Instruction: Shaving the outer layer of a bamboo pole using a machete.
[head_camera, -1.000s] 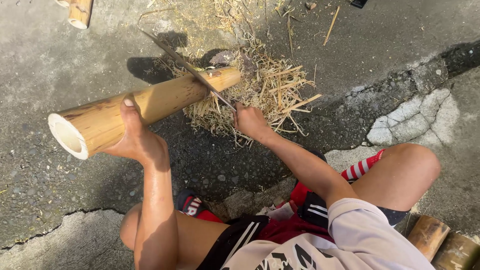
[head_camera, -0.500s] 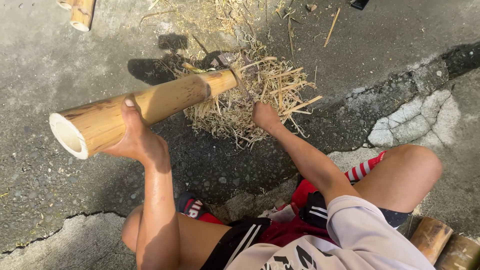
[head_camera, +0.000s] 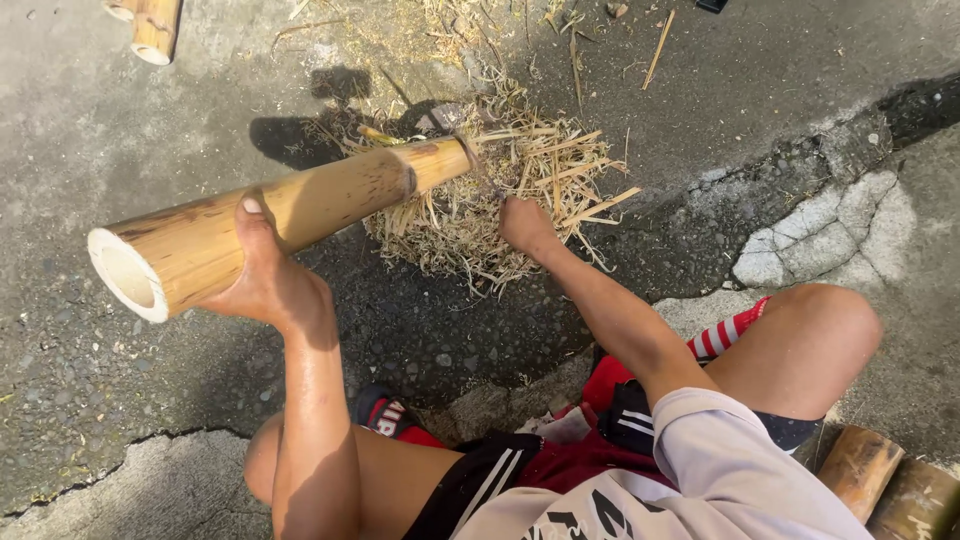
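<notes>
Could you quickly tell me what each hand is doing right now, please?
Left hand: closed around the bamboo pole.
Right hand: closed on a blade handle, blade barely visible.

This is an outdoor work spot on open ground, a yard or roadside used for rough bamboo work. The floor is bare grey concrete (head_camera: 720, 90) in hard sunlight, with sharp shadows and a broken, cracked edge (head_camera: 810, 240) on the right. A heap of pale bamboo shavings (head_camera: 510, 190) lies in the middle, with stray splinters scattered toward the far side. A long bamboo pole (head_camera: 270, 225) is held up off the ground here. Cut bamboo pieces (head_camera: 150, 25) lie at the far left, and more bamboo sections (head_camera: 880, 480) rest at the near right. The person sits low, directly on the ground.
</notes>
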